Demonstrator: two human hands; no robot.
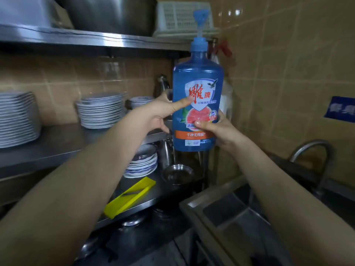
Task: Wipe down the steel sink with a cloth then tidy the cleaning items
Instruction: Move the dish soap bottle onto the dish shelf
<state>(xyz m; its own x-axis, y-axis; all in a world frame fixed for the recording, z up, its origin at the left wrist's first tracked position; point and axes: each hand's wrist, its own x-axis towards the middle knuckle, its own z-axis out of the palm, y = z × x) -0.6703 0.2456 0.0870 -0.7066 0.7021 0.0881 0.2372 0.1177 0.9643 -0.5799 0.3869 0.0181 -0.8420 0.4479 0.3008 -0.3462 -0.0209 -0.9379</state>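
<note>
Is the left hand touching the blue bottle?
Touching. The head view shows the left hand with its thumb pressed on the label of the blue bottle.

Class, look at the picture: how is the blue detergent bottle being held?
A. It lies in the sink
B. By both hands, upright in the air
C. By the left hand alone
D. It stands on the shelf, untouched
B: the left hand and right hand both grip the upright blue detergent bottle, raised clear of the sink.

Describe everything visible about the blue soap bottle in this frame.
The soap bottle is translucent blue plastic with a lighter blue pump on top and a label showing red characters, a grapefruit slice and an orange band. It is upright, held in the air before the tiled wall, above the shelf. Both hands grip it: left hand at mid-label, right hand lower.
</note>
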